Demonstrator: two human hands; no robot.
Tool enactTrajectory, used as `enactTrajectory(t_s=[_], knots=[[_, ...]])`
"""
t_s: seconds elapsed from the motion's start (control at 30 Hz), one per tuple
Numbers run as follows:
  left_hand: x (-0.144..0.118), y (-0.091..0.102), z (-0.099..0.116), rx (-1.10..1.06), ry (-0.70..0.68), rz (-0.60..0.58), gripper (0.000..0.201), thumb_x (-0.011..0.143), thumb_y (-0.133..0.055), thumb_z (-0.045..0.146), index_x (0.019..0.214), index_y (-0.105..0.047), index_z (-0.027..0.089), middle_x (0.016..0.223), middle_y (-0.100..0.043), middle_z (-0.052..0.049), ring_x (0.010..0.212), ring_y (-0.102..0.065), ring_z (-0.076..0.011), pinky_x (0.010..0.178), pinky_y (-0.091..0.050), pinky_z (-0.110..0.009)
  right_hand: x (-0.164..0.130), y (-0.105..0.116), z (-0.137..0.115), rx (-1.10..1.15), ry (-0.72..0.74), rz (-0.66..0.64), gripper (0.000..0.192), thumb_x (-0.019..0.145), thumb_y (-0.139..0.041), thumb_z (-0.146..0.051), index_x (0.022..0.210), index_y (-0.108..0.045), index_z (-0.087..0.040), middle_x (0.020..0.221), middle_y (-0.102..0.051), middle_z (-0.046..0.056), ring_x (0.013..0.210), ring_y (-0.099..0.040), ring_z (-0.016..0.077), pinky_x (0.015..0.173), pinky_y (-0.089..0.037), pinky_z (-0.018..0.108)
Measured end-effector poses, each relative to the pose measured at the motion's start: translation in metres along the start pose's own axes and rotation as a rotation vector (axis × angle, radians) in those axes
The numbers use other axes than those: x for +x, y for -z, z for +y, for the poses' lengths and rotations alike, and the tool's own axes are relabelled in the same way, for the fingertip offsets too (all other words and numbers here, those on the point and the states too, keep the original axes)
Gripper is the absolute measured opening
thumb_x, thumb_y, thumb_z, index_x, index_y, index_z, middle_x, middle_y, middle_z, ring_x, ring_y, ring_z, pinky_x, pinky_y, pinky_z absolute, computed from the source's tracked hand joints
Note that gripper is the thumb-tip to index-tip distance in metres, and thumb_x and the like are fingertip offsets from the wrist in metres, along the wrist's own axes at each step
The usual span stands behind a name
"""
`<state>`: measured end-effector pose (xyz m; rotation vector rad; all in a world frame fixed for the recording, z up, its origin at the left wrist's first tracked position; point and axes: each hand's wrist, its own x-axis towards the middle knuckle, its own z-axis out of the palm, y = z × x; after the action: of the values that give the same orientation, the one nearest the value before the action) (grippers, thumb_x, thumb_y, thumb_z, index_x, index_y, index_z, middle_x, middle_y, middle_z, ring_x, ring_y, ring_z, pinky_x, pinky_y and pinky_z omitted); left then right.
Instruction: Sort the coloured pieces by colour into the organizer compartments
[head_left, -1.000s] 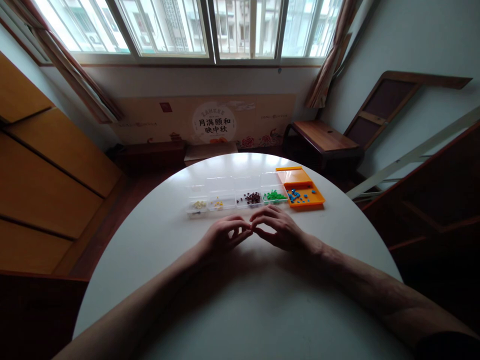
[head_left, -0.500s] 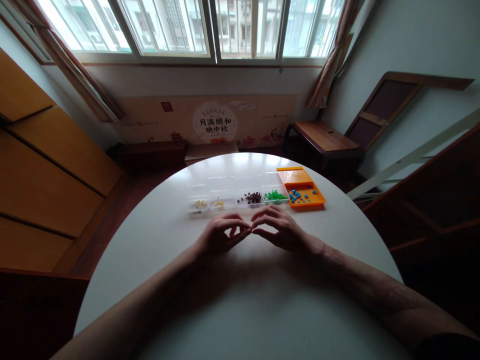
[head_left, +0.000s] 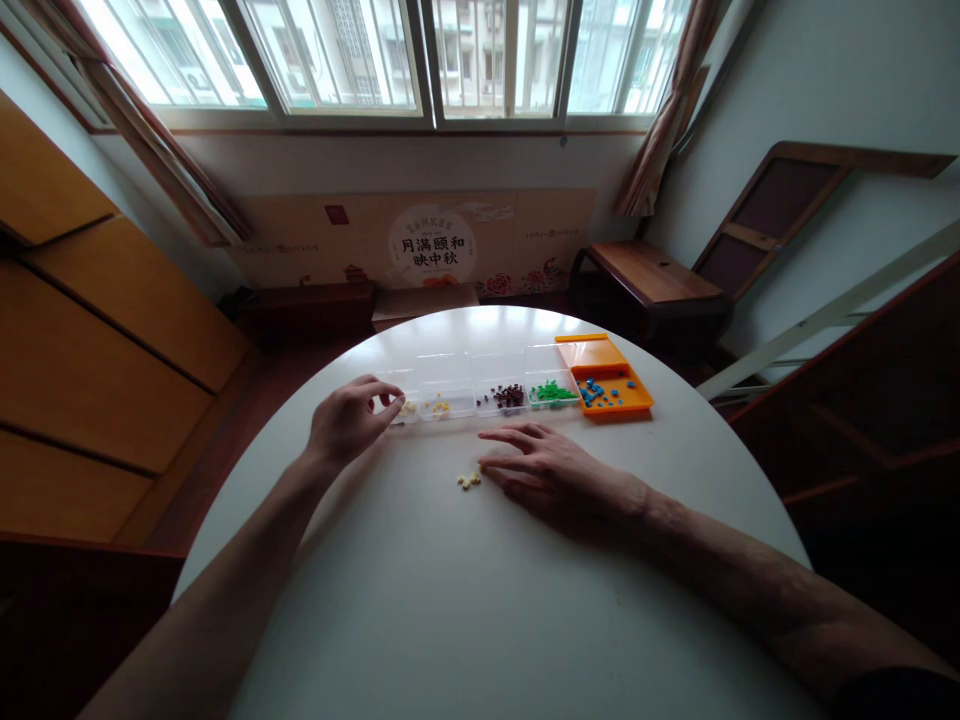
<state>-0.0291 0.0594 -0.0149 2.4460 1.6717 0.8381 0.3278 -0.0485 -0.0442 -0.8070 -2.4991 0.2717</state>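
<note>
My left hand (head_left: 346, 420) is at the left end of a row of clear boxes, thumb and forefinger pinched over the box of cream pieces (head_left: 407, 408). Anything in that pinch is too small to make out. My right hand (head_left: 555, 468) rests on the table, fingers stretched and apart, holding nothing visible. By its fingertips lies a small cluster of cream toy bricks (head_left: 469, 482), at or nearly touching the forefinger. Beyond the hands stand clear boxes with yellow pieces (head_left: 438, 406), dark brown pieces (head_left: 508, 397) and green pieces (head_left: 553, 391).
At the row's right end an orange case (head_left: 636, 401) stands open, holding blue pieces (head_left: 592, 392). Everything rests on a round white table (head_left: 450, 620). Past its far edge are a wooden stool (head_left: 652, 272) and a printed panel (head_left: 300, 215) under the window.
My left hand has parted from the right and moved left to the cream pieces' box. My right hand has opened out a little, and the cream cluster now shows on the table.
</note>
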Motion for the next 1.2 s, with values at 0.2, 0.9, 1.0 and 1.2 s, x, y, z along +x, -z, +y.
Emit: enactTrajectory(t_s=[0.2,0.9,1.0,1.2], knots=[[0.0,0.003,0.0,0.014,0.027,-0.012,0.025,0.094,-0.072,0.048,0.097,-0.086,0.028,0.096,-0.078,-0.001,0.072,-0.063,-0.0163,0.065,-0.043,-0.029,0.001,-0.001,0.001,0.027,0.005,0.053,0.024,0.108,-0.072,-0.026,0.13,-0.077,-0.031,0.156,-0.069,0.007,0.14,-0.065,0.0275,0.116,-0.058,0.05],[-0.04,-0.043,0.092,-0.656,-0.437,-0.289,0.019,0.105,-0.075,0.036,0.105,-0.087,0.021,0.089,-0.077,-0.008,0.066,-0.065,-0.0132,0.06,-0.053,-0.025,0.0,-0.001,0.009,0.0,0.044,0.349,0.006,0.107,-0.076,-0.03,0.113,-0.076,-0.027,0.123,-0.081,0.006,0.111,-0.074,0.0247,0.099,-0.059,0.043],[-0.043,-0.051,0.096,-0.699,-0.457,-0.265,0.016,0.105,-0.075,0.032,0.103,-0.087,0.02,0.09,-0.077,-0.008,0.062,-0.062,-0.0115,0.058,-0.05,-0.025,0.0,0.001,0.008,-0.018,0.07,0.362,0.006,0.107,-0.076,-0.03,0.112,-0.076,-0.026,0.121,-0.082,0.006,0.108,-0.074,0.0239,0.097,-0.059,0.042],[-0.042,-0.056,0.096,-0.734,-0.475,-0.257,0.014,0.104,-0.077,0.03,0.102,-0.086,0.02,0.088,-0.078,-0.008,0.062,-0.062,-0.0114,0.059,-0.05,-0.025,0.0,-0.002,0.011,-0.012,0.076,0.349,0.006,0.108,-0.075,-0.031,0.112,-0.076,-0.027,0.121,-0.082,0.006,0.108,-0.075,0.0239,0.097,-0.059,0.042]])
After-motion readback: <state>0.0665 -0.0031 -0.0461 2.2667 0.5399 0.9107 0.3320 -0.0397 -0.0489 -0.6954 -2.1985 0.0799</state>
